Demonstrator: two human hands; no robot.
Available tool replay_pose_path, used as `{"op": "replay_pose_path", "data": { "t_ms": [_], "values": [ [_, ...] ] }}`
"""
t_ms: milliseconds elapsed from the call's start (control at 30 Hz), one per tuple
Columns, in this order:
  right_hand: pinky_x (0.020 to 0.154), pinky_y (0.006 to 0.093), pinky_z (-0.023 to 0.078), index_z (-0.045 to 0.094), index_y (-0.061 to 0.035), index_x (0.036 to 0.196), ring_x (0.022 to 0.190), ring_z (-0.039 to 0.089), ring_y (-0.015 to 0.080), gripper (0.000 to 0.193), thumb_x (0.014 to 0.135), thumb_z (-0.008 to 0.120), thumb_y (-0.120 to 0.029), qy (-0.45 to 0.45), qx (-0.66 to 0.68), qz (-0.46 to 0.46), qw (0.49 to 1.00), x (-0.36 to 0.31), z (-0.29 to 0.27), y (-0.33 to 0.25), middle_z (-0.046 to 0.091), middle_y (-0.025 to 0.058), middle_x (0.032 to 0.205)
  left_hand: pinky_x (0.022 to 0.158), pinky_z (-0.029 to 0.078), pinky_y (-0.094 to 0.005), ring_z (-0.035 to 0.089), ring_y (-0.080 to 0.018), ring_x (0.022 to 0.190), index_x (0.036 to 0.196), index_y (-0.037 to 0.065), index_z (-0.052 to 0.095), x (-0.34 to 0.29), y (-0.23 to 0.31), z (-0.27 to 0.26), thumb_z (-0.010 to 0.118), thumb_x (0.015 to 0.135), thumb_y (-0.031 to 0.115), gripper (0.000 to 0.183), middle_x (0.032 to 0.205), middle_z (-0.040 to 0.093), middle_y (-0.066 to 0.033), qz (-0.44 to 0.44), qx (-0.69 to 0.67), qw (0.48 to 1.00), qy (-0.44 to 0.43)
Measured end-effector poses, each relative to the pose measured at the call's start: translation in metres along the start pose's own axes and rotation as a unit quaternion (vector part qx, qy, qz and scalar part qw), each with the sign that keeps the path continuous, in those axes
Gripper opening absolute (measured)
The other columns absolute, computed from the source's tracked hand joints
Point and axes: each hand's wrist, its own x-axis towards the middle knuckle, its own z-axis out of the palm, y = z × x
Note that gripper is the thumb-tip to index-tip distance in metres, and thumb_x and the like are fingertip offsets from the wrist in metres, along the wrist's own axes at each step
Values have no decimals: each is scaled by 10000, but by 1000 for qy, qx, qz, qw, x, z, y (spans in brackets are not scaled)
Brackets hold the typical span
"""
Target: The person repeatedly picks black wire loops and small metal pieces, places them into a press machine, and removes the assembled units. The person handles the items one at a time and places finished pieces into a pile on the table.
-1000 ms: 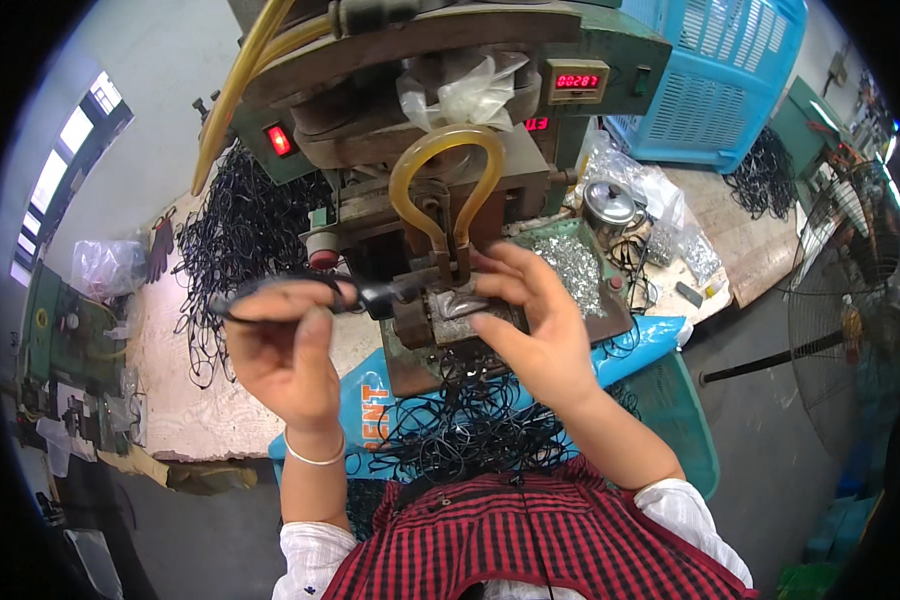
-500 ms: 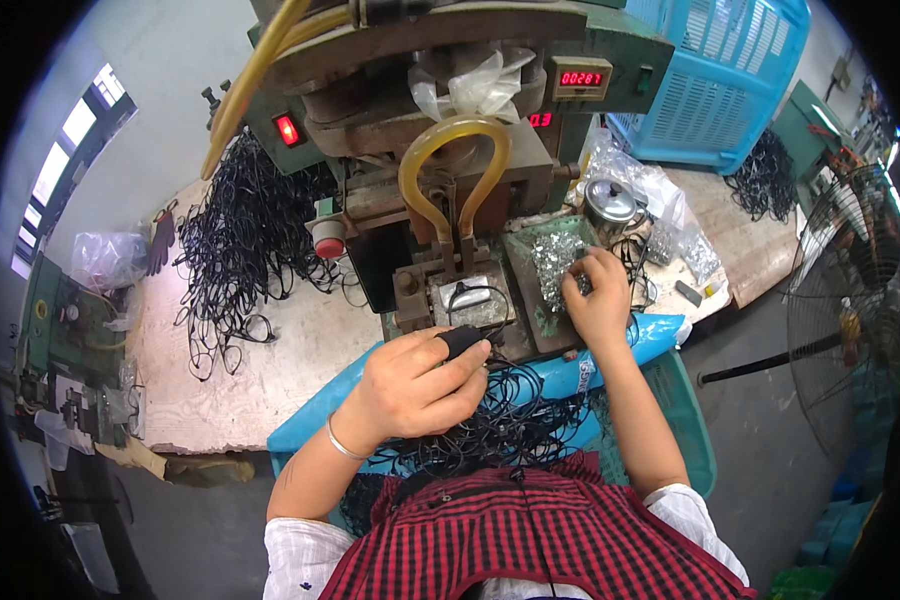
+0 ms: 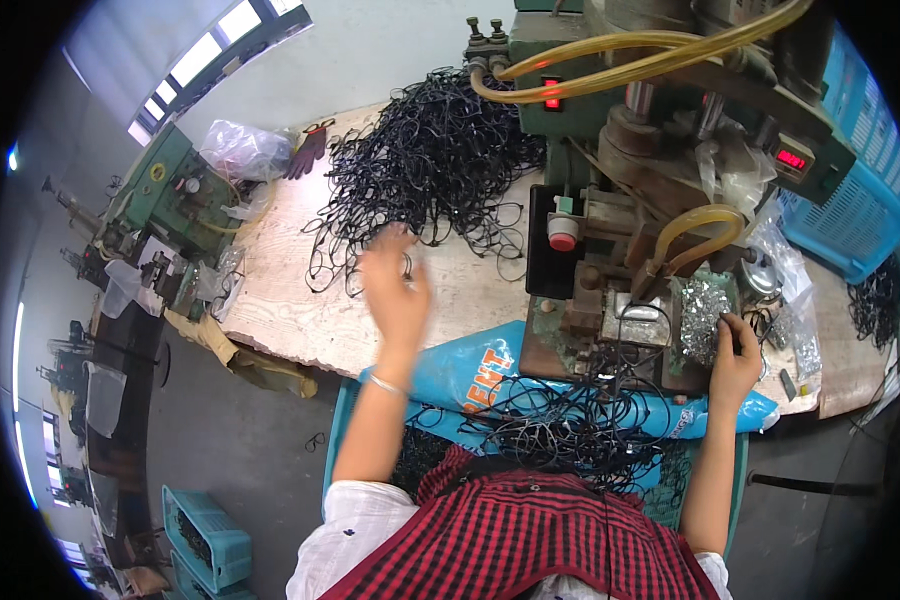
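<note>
My left hand [image 3: 396,292] is raised over the near edge of a large pile of black cord loops [image 3: 440,150] on the worktable. Motion smears its fingers, so whether they hold a loop cannot be made out. At the right, my right hand [image 3: 734,362] has thumb and fingers drawn together at the edge of a tray of small shiny metal pieces [image 3: 705,312]. What lies in that pinch is too small to name. Between the hands, a black cord lies over a pale metal block [image 3: 638,312] on the bed of a green press [image 3: 610,225].
Many black cord loops [image 3: 570,435] hang over blue plastic sheeting [image 3: 450,370] and a basket before me. The press has a red button [image 3: 562,241] and yellow hoses [image 3: 610,60]. Blue crates [image 3: 205,540] stand on the floor at left; a blue basket [image 3: 850,225] is at right.
The view has turned left. My left hand has gone from the press front, where it held something black, to the cord pile. My right hand stays at the metal pieces.
</note>
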Motion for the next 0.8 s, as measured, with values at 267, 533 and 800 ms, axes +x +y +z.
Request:
{"op": "replay_pose_path", "data": {
  "t_ms": [267, 533, 800],
  "values": [
    [830, 318, 527, 744, -3, 985, 898, 687, 221, 114, 875, 723, -24, 12, -53, -46, 997, -3, -6, 2, 729, 106, 944, 1062, 435, -478, 572, -390, 1160, 1170, 118, 683, -10, -188, 16, 671, 738, -18, 453, 1355, 633, -132, 32, 103, 961, -256],
    [842, 317, 520, 752, -15, 963, 900, 684, 199, 124, 844, 714, -13, -89, 32, -49, 994, -12, -9, -98, 731, 83, 938, 862, 499, -461, 623, -371, 946, 1034, 53, 676, -44, -89, 31, 588, 770, -99, 317, 958, 699, -138, 74, 27, 955, -287],
    [863, 284, 506, 660, 5, 1116, 910, 659, 115, 302, 823, 727, -19, -161, 241, 21, 957, -5, 49, -130, 708, 37, 938, 853, 455, -429, 602, -274, 946, 996, 121, 701, -20, -41, 18, 686, 817, 52, 192, 966, 680, -29, 188, 167, 962, -107]
  ]
}}
